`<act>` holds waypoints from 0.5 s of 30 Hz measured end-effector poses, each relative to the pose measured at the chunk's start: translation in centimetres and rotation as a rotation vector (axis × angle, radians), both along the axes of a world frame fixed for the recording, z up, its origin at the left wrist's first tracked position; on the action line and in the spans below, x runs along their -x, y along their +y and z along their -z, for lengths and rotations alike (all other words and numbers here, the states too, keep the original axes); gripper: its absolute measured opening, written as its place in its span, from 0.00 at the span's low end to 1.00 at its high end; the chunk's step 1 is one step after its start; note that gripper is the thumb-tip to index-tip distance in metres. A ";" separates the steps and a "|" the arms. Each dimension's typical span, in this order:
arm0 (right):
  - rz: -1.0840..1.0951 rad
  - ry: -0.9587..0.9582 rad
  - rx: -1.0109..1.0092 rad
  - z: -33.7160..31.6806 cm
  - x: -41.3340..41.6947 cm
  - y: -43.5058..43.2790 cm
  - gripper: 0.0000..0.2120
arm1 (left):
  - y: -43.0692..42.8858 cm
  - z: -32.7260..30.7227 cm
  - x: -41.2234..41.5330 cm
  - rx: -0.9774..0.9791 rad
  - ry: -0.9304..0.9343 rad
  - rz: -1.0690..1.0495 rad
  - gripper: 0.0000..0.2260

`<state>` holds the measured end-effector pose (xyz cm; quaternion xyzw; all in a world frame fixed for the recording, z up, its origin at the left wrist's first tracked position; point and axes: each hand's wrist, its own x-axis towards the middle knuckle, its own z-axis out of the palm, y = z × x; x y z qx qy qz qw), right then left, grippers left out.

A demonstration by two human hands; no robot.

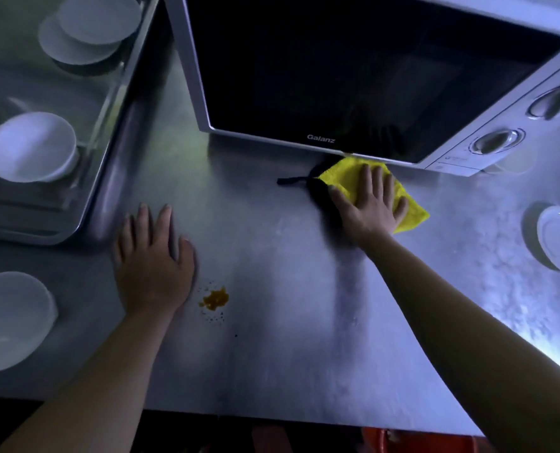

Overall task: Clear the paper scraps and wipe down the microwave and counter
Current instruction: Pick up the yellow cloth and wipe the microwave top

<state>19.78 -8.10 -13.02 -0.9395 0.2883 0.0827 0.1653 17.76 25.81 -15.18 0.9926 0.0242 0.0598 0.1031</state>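
For wiping, the yellow microfibre cloth [342, 174] is pressed flat onto the grey metal table [272, 354] by the spread right hand [370, 207].

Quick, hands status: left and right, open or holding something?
Left hand: open, flat on the counter, holding nothing.
Right hand: open, straight fingers pressing the yellow cloth onto the counter.
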 end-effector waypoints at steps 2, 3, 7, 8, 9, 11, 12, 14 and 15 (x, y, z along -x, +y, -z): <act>-0.168 -0.009 0.043 0.0 -1.9 2.5 0.46 | 0.0 0.1 -0.1 -0.003 0.019 -0.006 0.26; -0.263 -0.021 0.047 0.0 -2.4 4.1 0.46 | 0.0 0.1 -0.1 -0.007 0.022 -0.006 0.26; -0.599 -0.032 0.043 0.0 -1.6 9.9 0.44 | 0.1 0.1 -0.1 -0.013 0.034 0.000 0.26; -0.671 -0.030 0.041 0.0 -0.8 10.4 0.44 | 0.2 0.1 -0.1 -0.012 0.037 0.001 0.26; -0.735 -0.030 0.034 -0.1 0.2 10.5 0.43 | 0.2 0.1 -0.1 -0.012 0.042 0.002 0.26; -0.853 -0.043 0.017 -0.3 2.8 9.6 0.41 | 0.3 0.0 -0.1 -0.010 0.044 0.002 0.25; -0.905 -0.060 0.005 -0.2 4.2 8.9 0.40 | 0.3 0.0 -0.1 -0.006 0.042 0.003 0.25; -0.987 -0.093 -0.021 -0.1 7.1 7.3 0.36 | 0.3 -0.1 -0.1 0.014 0.044 0.009 0.25; -1.006 -0.117 -0.035 -0.1 8.6 6.5 0.33 | 0.3 -0.2 -0.1 0.021 0.046 0.013 0.25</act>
